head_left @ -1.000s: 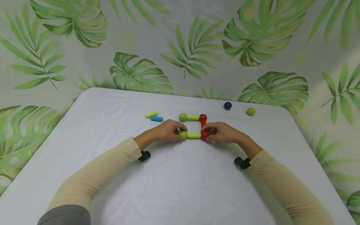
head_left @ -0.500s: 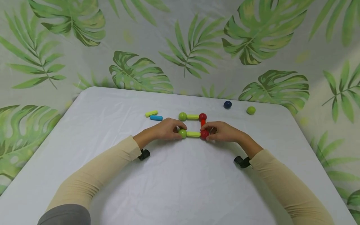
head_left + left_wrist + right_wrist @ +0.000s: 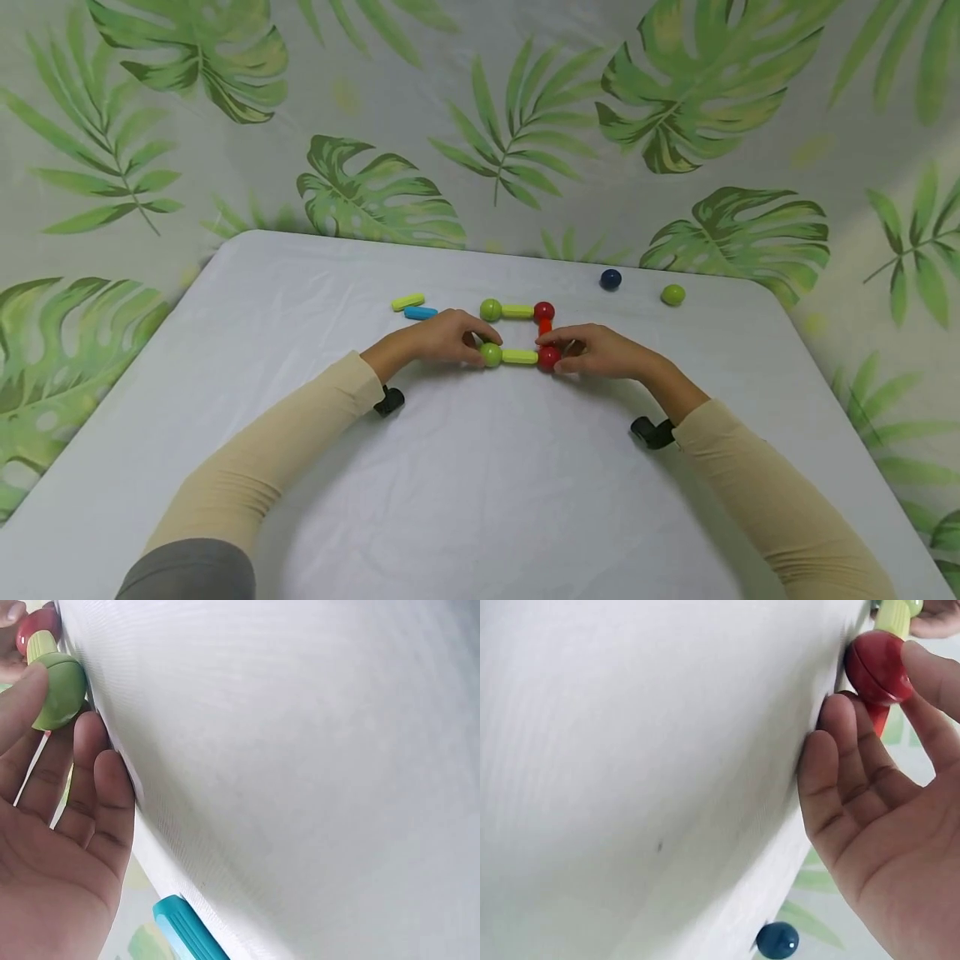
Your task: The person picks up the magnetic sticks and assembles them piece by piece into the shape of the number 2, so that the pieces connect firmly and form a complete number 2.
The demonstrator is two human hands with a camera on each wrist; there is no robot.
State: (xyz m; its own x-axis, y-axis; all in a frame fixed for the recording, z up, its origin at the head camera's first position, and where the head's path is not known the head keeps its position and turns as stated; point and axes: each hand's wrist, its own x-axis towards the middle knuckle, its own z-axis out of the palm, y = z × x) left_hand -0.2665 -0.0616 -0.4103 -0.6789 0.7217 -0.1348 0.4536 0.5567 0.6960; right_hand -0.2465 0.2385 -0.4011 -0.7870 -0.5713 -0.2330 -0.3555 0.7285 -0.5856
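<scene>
A three-sided frame of balls and rods lies on the table. Its near side is a yellow-green rod [image 3: 519, 357] between a green ball [image 3: 491, 355] and a red ball [image 3: 549, 358]. My left hand [image 3: 450, 337] pinches that green ball between thumb and fingers. The near red ball is pinched by my right hand [image 3: 600, 351]. From there a red rod [image 3: 545, 330] runs back to the far red ball [image 3: 543, 311]. A second yellow-green rod [image 3: 517, 311] joins it to the far green ball [image 3: 491, 310]; the left side of the frame has no rod.
Left of the frame lie a loose yellow-green rod [image 3: 408, 302] and a blue rod [image 3: 421, 313], close to my left hand. At the back right sit a dark blue ball [image 3: 611, 279] and a green ball [image 3: 673, 294]. A leaf-patterned cloth [image 3: 375, 108] hangs behind the white table [image 3: 480, 500].
Both hands keep their hold on the near balls, and the frame keeps its shape. The whole view shifts slightly.
</scene>
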